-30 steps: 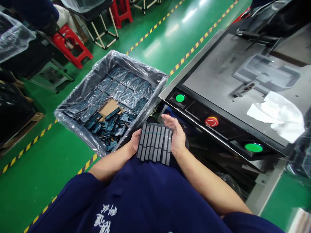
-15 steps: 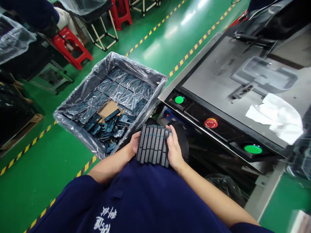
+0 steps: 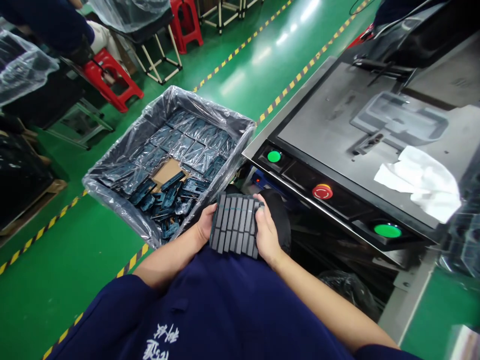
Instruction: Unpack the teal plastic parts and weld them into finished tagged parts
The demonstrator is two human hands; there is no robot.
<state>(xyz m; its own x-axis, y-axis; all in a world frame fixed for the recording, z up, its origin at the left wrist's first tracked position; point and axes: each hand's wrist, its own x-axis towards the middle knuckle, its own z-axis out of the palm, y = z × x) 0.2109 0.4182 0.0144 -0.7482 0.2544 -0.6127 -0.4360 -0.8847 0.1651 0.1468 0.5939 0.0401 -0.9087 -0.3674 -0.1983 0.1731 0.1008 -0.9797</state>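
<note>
A row of dark grey plastic parts (image 3: 235, 225), pressed side by side into a block, is held close to my navy shirt, above my lap. My left hand (image 3: 207, 221) grips the block's left end, fingers closed round its edge. At the opposite end my right hand (image 3: 267, 231) is closed on it, thumb and fingers along the side. The undersides of the parts and some fingertips are hidden. Left of the block stands a bin (image 3: 112, 205) lined with clear plastic. Dark plastic parts (image 3: 172, 197) lie in it, stacked in rows at the back and loose in front.
At right is a metal machine table (image 3: 318, 120) with green buttons (image 3: 387, 230), a red emergency stop (image 3: 322, 191) and a white cloth (image 3: 420, 182). Red stools (image 3: 112, 82) and a seated person (image 3: 56, 25) are at upper left. Yellow-black tape (image 3: 48, 222) marks the green floor.
Both hands keep hold of the block of parts, which has tilted very slightly. The view has shifted a little; otherwise the surroundings look the same.
</note>
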